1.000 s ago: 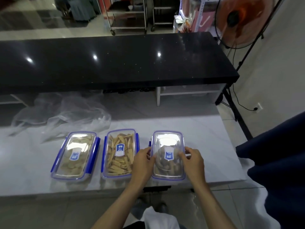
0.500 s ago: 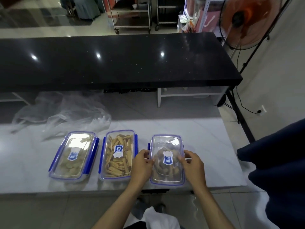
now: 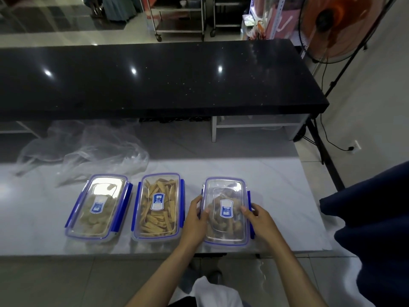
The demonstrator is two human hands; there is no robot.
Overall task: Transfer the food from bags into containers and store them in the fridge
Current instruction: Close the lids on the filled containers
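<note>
Head view: three clear containers with blue clips are lying in a row on the pale marble counter [image 3: 254, 173], near its front edge. The right container [image 3: 225, 191], at about 5 o'clock from the middle of the picture, is holding brown pieces of food under its lid. The left hand [image 3: 194, 218] is grasping the left long side of this container, with the thumb lying on the lid and the fingers curling at the edge. The right hand [image 3: 257, 218] is grasping the right long side, thumb on the lid, fingers bending over the blue clip. The middle container [image 3: 158, 218], at 6 o'clock, is holding pale sticks of food. The left container [image 3: 99, 218], at 7 o'clock, is holding flat pale pieces. Empty clear plastic bags [image 3: 88, 149] are lying crumpled at 9 o'clock, behind the left container. A black counter [image 3: 155, 80] is standing at 12 o'clock, and an orange fan [image 3: 340, 27] at 2 o'clock.
</note>
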